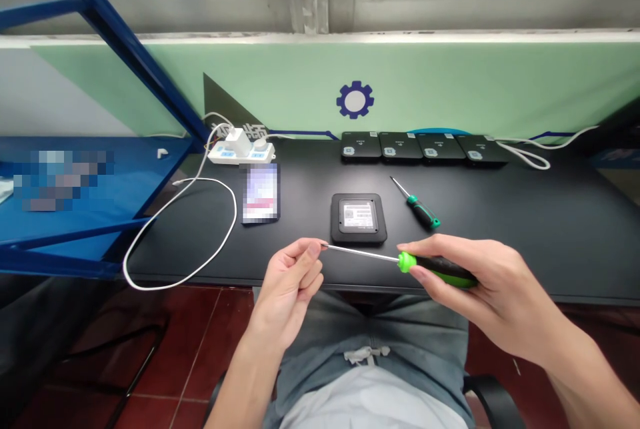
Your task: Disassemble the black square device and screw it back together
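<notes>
My right hand (480, 282) is closed around the black and green handle of a long screwdriver (363, 253), whose shaft points left. At the tip, the thumb and forefinger of my left hand (295, 282) pinch together; whether a small part sits between them I cannot make out. Just beyond the shaft lies a square black device (359, 218), a pale label on its upper face. A second, smaller screwdriver (423, 211) with a green and black handle rests to the right of it, its tip pointing away and left.
Several black boxes (403, 147) stand in a row at the back of the dark desk (300, 175). To the left are a phone (261, 194), a white power strip (243, 151) and a looped white cable (200, 275). A blue metal frame (135, 62) borders the left side.
</notes>
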A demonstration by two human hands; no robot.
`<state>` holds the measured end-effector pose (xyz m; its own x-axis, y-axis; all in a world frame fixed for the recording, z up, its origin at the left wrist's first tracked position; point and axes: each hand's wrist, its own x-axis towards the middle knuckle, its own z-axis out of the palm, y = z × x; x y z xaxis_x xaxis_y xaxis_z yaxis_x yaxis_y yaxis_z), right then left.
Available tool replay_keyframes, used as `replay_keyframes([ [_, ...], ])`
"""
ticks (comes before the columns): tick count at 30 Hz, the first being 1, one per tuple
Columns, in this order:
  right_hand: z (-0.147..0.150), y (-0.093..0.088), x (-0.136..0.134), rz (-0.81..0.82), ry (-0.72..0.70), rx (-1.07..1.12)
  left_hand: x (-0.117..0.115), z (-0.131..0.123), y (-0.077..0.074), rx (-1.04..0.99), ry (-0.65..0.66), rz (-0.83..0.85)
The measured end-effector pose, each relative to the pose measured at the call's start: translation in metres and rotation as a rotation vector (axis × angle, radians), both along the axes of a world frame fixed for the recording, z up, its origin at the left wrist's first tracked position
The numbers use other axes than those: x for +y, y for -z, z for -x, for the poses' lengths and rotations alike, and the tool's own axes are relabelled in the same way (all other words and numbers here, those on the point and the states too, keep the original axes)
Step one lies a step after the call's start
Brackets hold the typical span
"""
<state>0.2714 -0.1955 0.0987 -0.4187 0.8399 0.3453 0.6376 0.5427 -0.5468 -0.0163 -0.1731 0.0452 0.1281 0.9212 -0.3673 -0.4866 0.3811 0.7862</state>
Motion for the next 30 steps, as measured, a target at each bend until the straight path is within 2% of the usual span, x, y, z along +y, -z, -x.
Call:
replay_keyframes([
  [7, -0.001, -0.011, 0.001, -0.062, -0.043, -0.066, -0.003, 0.003, -0.002, 0.063, 0.013, -0.019],
  [12, -0.006, -0.017, 0.006, -0.059, -0.042, -0.057, -0.001, 0.009, 0.003, 0.300, -0.007, -0.112],
  [15, -0.013, -0.025, 0.011, -0.014, -0.014, -0.009, 0.003, 0.013, 0.009, 0.468, 0.031, -0.236],
  [20, -0.029, -0.046, 0.023, 0.097, 0.160, 0.112, 0.019, 0.007, 0.009, 0.572, 0.147, -0.490],
  [23, -0.032, -0.057, 0.034, 0.084, 0.236, 0.138, 0.034, -0.003, 0.004, 0.684, 0.234, -0.720],
  [26, -0.028, -0.065, 0.047, 0.062, 0.236, 0.112, 0.050, -0.017, 0.006, 0.783, 0.311, -0.957],
  [28, -0.022, -0.071, 0.056, 0.022, 0.206, 0.058, 0.059, -0.027, 0.011, 0.801, 0.291, -1.037],
  [30, -0.016, -0.076, 0.063, -0.043, 0.184, 0.009, 0.065, -0.035, 0.018, 0.792, 0.214, -0.995],
])
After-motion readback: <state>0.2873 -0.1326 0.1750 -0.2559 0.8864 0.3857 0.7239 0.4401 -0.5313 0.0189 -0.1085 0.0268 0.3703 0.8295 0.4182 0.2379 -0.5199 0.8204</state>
